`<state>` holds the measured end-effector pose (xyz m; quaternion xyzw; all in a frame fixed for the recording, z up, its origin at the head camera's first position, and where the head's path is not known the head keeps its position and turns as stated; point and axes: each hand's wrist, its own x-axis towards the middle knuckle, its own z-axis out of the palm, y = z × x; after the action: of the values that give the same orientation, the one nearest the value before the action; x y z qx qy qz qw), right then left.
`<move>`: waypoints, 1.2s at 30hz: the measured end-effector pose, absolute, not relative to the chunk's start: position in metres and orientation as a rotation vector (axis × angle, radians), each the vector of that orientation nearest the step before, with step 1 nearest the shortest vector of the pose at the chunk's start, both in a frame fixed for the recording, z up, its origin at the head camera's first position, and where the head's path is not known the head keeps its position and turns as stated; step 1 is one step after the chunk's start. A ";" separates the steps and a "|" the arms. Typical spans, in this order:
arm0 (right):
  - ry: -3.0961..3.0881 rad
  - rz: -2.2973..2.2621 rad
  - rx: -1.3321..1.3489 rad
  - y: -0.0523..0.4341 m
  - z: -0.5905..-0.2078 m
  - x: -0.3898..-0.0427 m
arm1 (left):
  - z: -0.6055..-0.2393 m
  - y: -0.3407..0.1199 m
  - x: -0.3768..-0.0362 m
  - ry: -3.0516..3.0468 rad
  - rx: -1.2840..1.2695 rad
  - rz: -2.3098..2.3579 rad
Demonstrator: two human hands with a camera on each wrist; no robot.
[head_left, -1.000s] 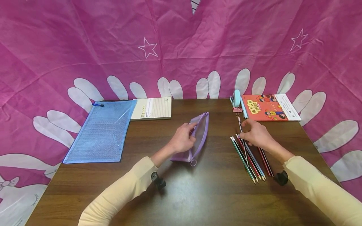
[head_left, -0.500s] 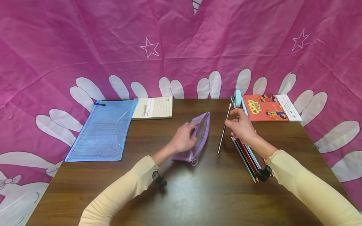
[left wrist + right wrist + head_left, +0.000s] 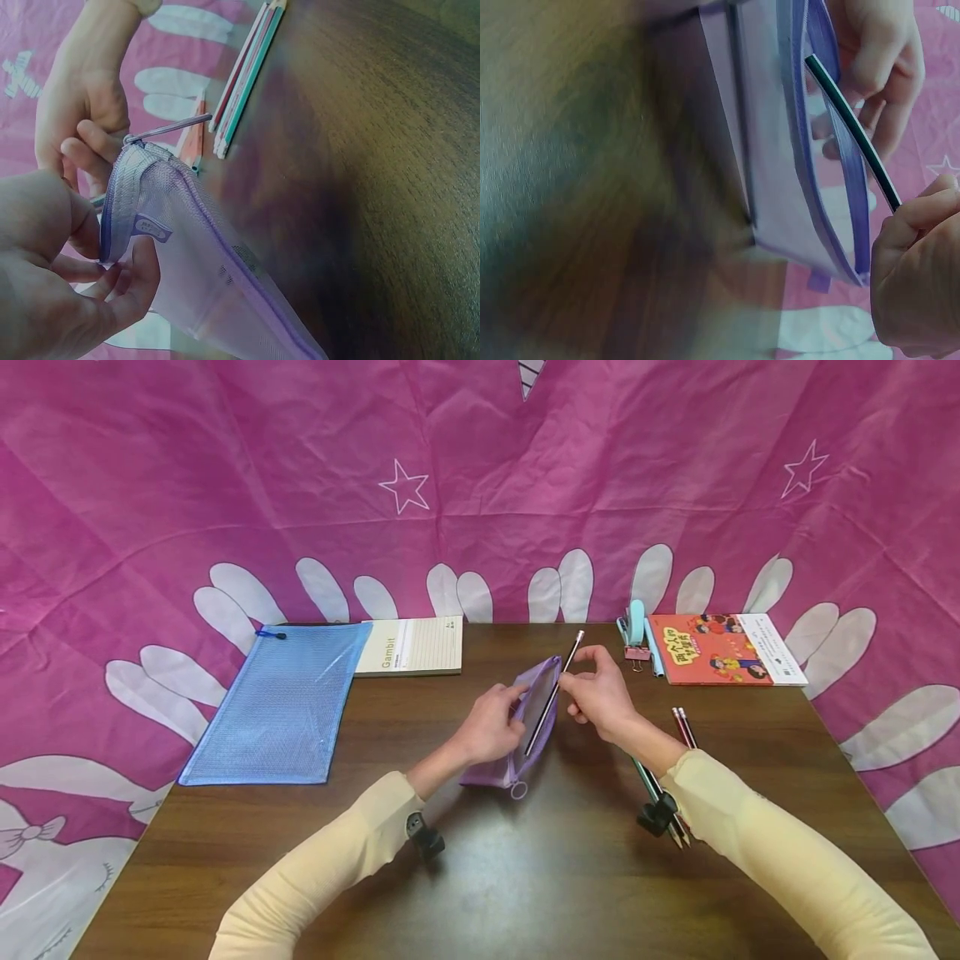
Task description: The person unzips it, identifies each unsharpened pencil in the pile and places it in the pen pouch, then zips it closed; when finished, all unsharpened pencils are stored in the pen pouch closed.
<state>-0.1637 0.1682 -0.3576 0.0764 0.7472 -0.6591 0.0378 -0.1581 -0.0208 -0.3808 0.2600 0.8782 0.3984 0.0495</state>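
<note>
Right hand (image 3: 602,695) has a pinch grip on the pencil (image 3: 542,722) mid-frame, lower end at the mouth of the pouch (image 3: 483,774). Left hand (image 3: 491,727) pinches the rim; I'd spread that wide and slide in lengthwise so nothing snags.

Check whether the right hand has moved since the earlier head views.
Yes, leftward. Against the red book in the head view, the right hand has gone farther left and now holds a pencil at the open purple pouch.
</note>
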 end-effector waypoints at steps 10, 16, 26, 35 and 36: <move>2.252 -1.957 0.205 0.157 -0.367 -0.157 | -0.379 -0.021 -0.160 2.681 0.783 1.201; 2.301 -1.831 0.210 0.154 -0.370 -0.155 | -0.378 -0.019 -0.160 2.677 0.774 1.196; 2.294 -1.785 0.187 0.155 -0.367 -0.153 | -0.379 -0.018 -0.161 2.732 0.810 1.178; 2.408 -1.656 0.129 0.196 -0.355 -0.153 | -0.379 -0.020 -0.160 2.710 0.791 1.196; 2.422 -1.625 0.122 0.204 -0.353 -0.153 | -0.379 -0.020 -0.159 2.707 0.789 1.196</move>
<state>-0.1527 0.2036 -0.3530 0.0414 0.8245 -0.5532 0.1111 -0.1595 -0.0196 -0.3789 0.2574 0.8832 0.3902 0.0394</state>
